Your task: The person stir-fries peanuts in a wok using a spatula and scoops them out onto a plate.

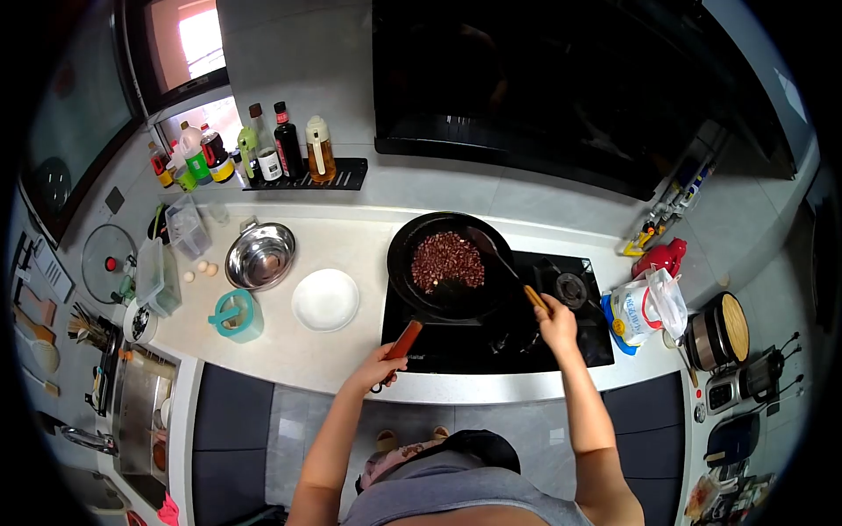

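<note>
A black wok (412, 289) sits on the left part of the black gas stove (421, 351). Inside it lies a heap of small reddish-brown kernels that look like peanuts (447, 260). My left hand (379, 370) is closed round the wok's reddish wooden handle (406, 339). In my right hand (558, 323) is a spatula (502, 259) with a light wooden grip; its dark blade dips into the wok at the right edge of the peanuts. To the wok's left, a white bowl (325, 300) stands on the counter.
Left on the counter are a metal bowl (260, 255), a teal-lidded container (237, 316), several eggs (207, 267) and a clear plastic box (158, 276). Bottles (287, 140) line a black rack (346, 175) behind. A white bag (636, 311) stands right of the stove, under the dark hood (544, 96).
</note>
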The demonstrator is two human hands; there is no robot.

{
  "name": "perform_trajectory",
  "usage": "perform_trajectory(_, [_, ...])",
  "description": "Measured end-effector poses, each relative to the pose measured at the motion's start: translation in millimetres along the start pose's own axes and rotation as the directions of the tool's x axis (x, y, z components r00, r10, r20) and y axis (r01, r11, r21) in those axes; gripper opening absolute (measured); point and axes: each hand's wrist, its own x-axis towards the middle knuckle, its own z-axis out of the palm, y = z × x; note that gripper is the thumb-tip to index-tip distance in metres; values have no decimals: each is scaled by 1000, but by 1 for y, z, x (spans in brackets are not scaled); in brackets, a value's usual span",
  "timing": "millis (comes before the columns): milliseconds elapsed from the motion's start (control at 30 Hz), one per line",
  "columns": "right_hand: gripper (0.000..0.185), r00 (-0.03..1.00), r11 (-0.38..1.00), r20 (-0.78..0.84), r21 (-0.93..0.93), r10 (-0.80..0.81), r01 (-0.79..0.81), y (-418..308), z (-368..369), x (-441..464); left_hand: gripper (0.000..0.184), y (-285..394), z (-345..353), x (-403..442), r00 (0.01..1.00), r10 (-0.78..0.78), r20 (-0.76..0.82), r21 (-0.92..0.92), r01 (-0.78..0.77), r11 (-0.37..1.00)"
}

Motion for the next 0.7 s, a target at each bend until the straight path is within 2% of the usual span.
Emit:
perform_trajectory(33, [32,999,999,21,-24,-35,36,16,-6,3,28,-1,0,1,1000,-2,-5,1,2,1000])
perform_trajectory(67, [30,993,987,110,152,31,-48,46,-1,11,28,-1,-1,1,1000,-1,-4,6,1,1000])
perform_trajectory(133, [26,894,864,377,336,240,-374,19,-36,13,28,0,-1,0,1000,2,-9,16,-2,1000])
perform_trajectory(167, [24,830,842,494,304,260,-445,24,-40,22,28,1,-2,1,1000,1,-3,5,-1,1000])
perform_trajectory(333, [22,580,515,744,372,331,-772,32,12,50,28,3,-1,-3,1000,6,-13,-8,-6,1000])
perform_trajectory(400, [21,572,485,768,398,287,-779,22,43,49,29,2,-1,-2,1000,6,-9,-12,-6,1000])
perform_trajectory(500, [20,654,487,729,505,201,-713,4,72,33,30,2,-1,-2,1000,5,-10,-13,-5,1000])
perform_trajectory(600, [29,729,599,667,522,157,-606,-9,67,17,31,-1,-3,-1,1000,9,0,-2,-9,1000])
perform_trajectory(700, [31,801,655,587,560,118,-507,-8,54,5,31,-2,-3,-1,1000,6,3,-2,-6,1000])
